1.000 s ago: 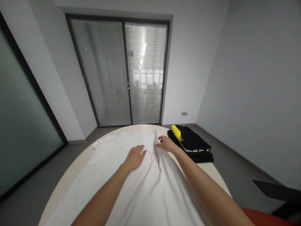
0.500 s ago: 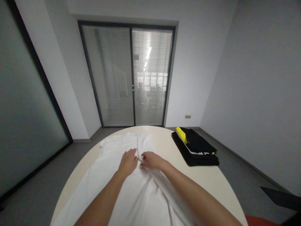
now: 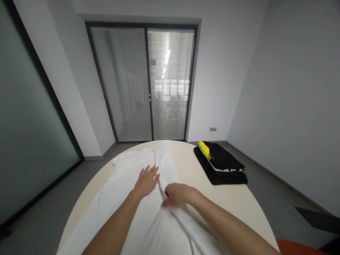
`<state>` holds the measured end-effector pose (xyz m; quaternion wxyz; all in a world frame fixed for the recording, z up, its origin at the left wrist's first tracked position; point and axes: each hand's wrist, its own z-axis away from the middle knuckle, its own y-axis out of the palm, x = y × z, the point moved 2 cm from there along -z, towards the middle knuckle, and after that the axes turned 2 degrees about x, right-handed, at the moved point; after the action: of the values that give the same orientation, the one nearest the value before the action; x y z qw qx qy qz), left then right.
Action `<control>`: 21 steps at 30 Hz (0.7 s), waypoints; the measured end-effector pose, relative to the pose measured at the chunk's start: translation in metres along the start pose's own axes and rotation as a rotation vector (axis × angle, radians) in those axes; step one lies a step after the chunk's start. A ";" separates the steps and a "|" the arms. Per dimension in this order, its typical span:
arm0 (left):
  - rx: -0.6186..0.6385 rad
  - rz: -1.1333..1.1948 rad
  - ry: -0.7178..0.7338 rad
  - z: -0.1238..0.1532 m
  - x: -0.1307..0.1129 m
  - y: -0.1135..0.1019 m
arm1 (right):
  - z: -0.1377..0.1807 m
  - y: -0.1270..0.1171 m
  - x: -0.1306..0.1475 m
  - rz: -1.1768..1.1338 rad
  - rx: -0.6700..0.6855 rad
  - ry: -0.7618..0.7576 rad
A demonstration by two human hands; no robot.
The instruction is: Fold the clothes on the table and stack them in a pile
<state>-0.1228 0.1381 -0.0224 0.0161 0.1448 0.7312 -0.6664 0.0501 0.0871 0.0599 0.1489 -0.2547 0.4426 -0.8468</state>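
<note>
A white garment (image 3: 119,187) lies spread over the round table, with a folded-in strip running along its right side. My left hand (image 3: 147,181) rests flat on the cloth beside the fold's edge, fingers spread. To its right, my right hand (image 3: 177,195) is closed on the folded edge of the white garment, pinching it; this hand is slightly blurred. Creases fan out from the pinched spot toward me. The garment's near end runs out of view at the bottom.
A stack of folded black clothes (image 3: 225,166) with yellow and white parts sits on the right of the cream table (image 3: 186,157). Beyond the table stands a glass door (image 3: 148,85) with blinds. A dark flat object (image 3: 316,219) and something red (image 3: 294,247) show at the lower right.
My right hand has moved toward me and a little right along the fold, away from my left hand. My left hand's fingers are more spread; it stays nearly in place.
</note>
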 end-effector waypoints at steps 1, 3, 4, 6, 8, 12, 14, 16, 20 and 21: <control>0.003 -0.005 -0.002 0.000 -0.001 0.000 | 0.003 0.002 0.002 -0.093 0.131 -0.106; 0.013 -0.012 -0.006 0.000 -0.001 0.000 | 0.006 0.006 0.003 -0.241 0.265 -0.285; 0.021 -0.015 -0.009 0.000 -0.001 0.000 | 0.004 0.007 0.001 -0.262 0.209 -0.335; 0.040 -0.024 -0.010 -0.001 -0.001 0.001 | -0.003 0.007 -0.007 -0.191 -0.110 -0.363; 0.054 -0.036 -0.008 -0.002 0.000 0.002 | -0.012 0.009 -0.018 -0.077 -0.432 -0.345; 0.054 -0.056 0.000 -0.005 -0.001 0.004 | -0.035 0.025 -0.041 0.036 -0.498 -0.295; 0.053 -0.064 -0.001 -0.007 -0.002 0.004 | -0.042 0.032 -0.048 0.047 -0.438 -0.278; 0.053 -0.069 -0.008 -0.008 -0.004 0.005 | -0.044 0.035 -0.051 0.045 -0.406 -0.265; 0.046 -0.058 -0.018 -0.009 -0.005 0.005 | -0.043 0.025 -0.054 -0.005 -0.445 -0.245; 0.037 -0.045 -0.019 -0.009 -0.005 0.005 | -0.044 0.019 -0.056 -0.047 -0.472 -0.223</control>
<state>-0.1151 0.1463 -0.0252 0.0054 0.1223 0.7215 -0.6816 0.0722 0.1330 0.0060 0.1135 -0.3844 0.6026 -0.6901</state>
